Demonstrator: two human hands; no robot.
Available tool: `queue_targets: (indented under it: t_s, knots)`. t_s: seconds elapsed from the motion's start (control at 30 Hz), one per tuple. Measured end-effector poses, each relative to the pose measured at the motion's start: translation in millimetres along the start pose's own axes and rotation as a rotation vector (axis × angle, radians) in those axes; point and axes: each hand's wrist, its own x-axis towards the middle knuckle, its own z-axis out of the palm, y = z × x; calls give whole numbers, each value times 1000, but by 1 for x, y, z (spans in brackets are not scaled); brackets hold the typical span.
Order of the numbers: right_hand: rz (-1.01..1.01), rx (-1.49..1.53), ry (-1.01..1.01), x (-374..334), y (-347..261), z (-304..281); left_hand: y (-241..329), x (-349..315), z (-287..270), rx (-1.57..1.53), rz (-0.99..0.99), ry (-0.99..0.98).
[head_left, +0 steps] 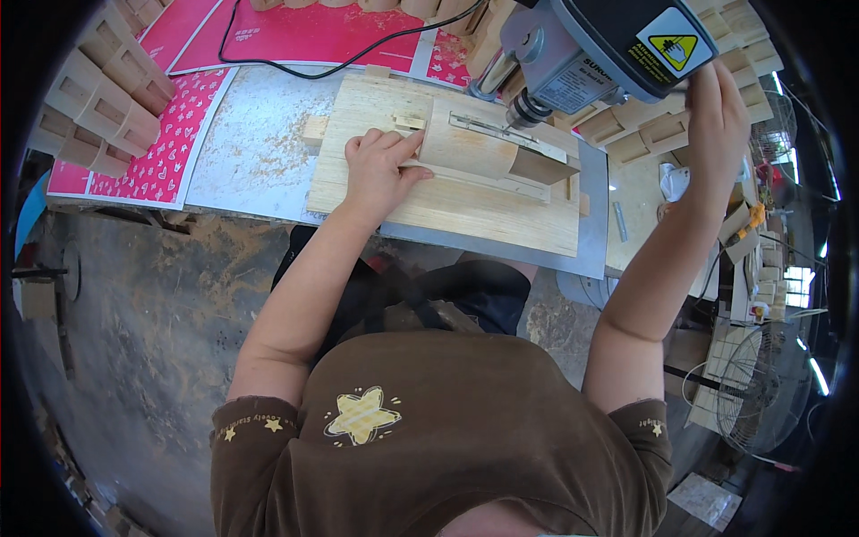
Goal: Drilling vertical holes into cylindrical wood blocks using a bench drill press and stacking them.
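Note:
A pale wooden cylinder (470, 143) with a slot along its top lies sideways on a light wooden board (358, 192). My left hand (385, 166) grips its left end, with the index finger and thumb against it and the other fingers curled. Above the cylinder, the drill press (573, 67) points its chuck (526, 109) down at the slotted top; I cannot tell whether the bit touches the wood. My right hand (718, 103) is raised at the right side of the drill head, closed around the handle, which is mostly hidden.
Stacked wooden cylinders (112, 103) stand at the left, with more behind the drill. A black cable (313, 72) crosses the pink sheet (313, 36). Sawdust lies on the white table surface (259, 125). A caged fan (752, 389) stands at the right.

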Motion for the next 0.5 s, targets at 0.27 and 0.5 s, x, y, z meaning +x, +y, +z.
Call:
queue_targets:
  t_s: [0.27, 0.5]
  knots:
    - [32, 207, 88, -145, -5, 42, -1, 1, 0, 12, 30, -7]
    - [-157, 117, 233, -161, 23, 86, 2, 1, 0, 10, 29, -14]
